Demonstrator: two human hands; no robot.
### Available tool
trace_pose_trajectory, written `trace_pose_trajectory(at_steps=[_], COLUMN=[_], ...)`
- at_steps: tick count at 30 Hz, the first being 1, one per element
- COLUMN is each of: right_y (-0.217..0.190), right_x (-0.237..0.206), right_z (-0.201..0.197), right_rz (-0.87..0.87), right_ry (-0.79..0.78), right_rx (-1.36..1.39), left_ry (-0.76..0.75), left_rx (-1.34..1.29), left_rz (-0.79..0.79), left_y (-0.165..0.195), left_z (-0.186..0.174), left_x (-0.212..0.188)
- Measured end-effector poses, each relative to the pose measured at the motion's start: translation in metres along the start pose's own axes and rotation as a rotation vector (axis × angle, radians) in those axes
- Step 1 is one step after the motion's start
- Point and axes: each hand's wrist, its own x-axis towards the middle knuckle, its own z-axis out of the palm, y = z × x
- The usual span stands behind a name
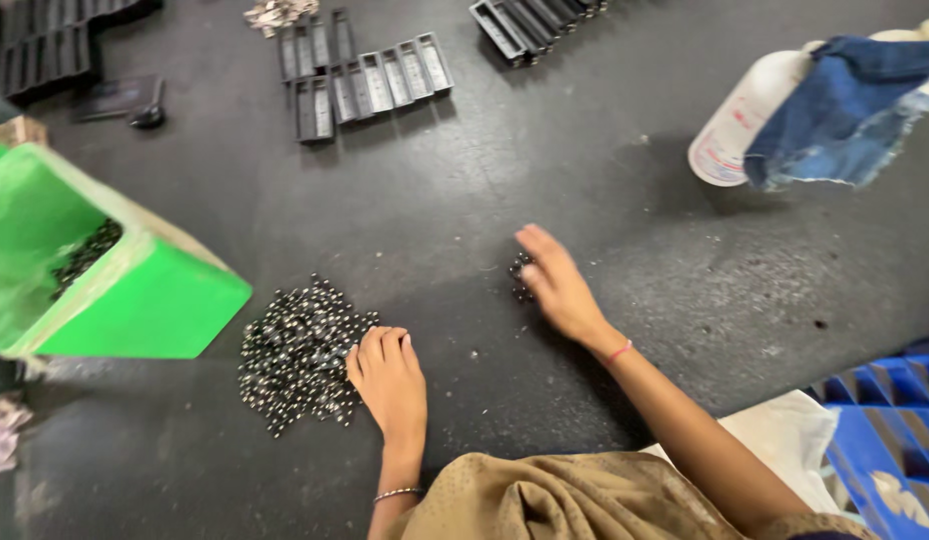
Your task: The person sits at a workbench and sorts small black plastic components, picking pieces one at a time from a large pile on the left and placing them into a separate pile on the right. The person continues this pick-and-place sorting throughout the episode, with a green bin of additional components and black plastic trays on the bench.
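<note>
Steel balls (295,355) lay heaped near the bench's front edge, small, hard, likely rolling; I'd pinch a few. My left hand (388,378) rested curled on them; my right hand (557,285), open, covered a smaller cluster (521,272).

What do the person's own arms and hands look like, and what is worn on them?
Both arms are bare, without gloves. The left hand has a thin silver-coloured bangle on its wrist. The right hand has a thin red thread band on its wrist.
</note>
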Motion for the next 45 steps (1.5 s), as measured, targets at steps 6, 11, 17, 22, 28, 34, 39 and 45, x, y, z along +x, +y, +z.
trace_pose_trajectory(at_steps=[6,11,17,22,28,34,39,45], right_y=[0.028,0.004,-0.052,-0.057,-0.069,-0.119,-0.164,-0.181], right_x=[-0.019,-0.063,-0.079,-0.089,-0.098,-0.115,-0.121,-0.110], right_z=[-0.003,-0.018,-0.001,0.002,-0.004,0.024,0.056,0.082], right_rz=[0.213,0.135,-0.147,0.070,0.372,0.185,0.138,0.060], right_ry=[0.355,0.263,0.020,0.285,0.568,0.464,0.299,0.234], right_rx=[0.137,-0.031,-0.112,-0.106,0.231,-0.174,-0.181,-0.245], left_ry=[0.072,-0.125,-0.241,-0.276,-0.263,-0.235,-0.214,-0.199], left_rx=[-0.051,-0.270,-0.416,-0.430,-0.469,-0.564,-0.595,-0.609], left_rz=[0.036,0.258,0.541,0.527,0.421,0.227,0.124,0.125], left_y=[-0.004,0.019,0.051,0.027,-0.023,-0.059,-0.078,-0.100], left_z=[0.003,-0.005,-0.005,-0.016,-0.066,-0.110,-0.123,-0.123], left_x=[-0.002,-0.010,0.008,0.018,0.008,-0.010,-0.020,-0.018])
